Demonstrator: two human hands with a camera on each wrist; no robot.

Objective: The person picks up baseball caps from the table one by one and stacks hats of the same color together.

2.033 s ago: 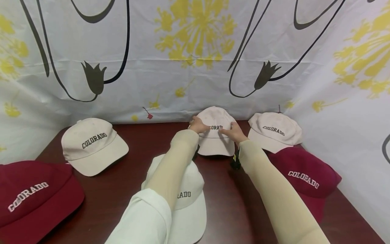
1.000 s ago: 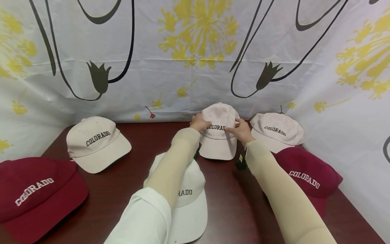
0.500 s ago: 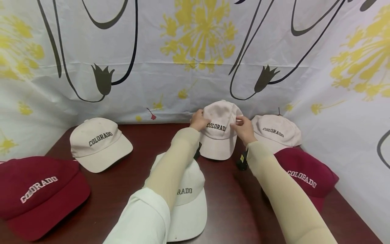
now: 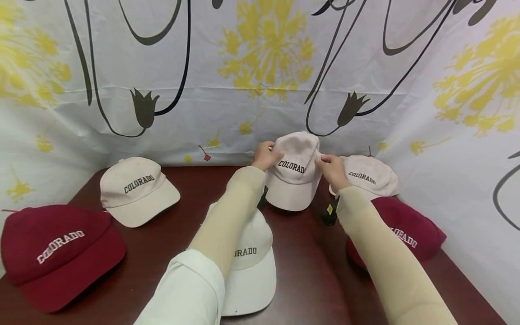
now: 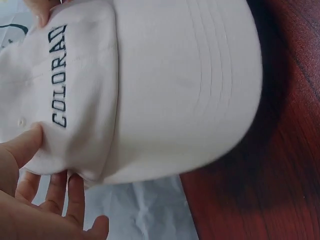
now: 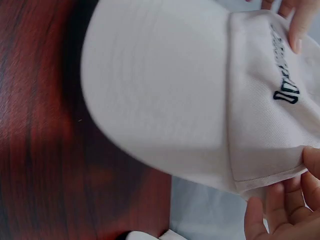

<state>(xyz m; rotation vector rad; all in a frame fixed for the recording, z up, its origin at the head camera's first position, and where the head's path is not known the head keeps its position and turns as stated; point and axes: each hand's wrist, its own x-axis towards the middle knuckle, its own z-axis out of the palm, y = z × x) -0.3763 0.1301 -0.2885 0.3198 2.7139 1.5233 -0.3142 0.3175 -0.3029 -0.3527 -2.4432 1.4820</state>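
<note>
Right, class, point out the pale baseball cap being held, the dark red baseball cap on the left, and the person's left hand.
Held pale baseball cap (image 5: 147, 90), left wrist view: brim, near the crown.
Left dark red baseball cap (image 4: 61, 255), head view: front of the crown.
Left hand (image 4: 265, 158), head view: back of the hand.

Rm btwn front cap (image 4: 252, 275) & R sleeve (image 4: 387, 255); held cap (image 4: 292, 178) blocks far end.

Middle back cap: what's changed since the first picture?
The cap has come up at the crown. The right grip has moved right, from its front to its right side, and now pinches it there. The left grip is still at the left side. The white cap and left red cap seem unmoved.
</note>
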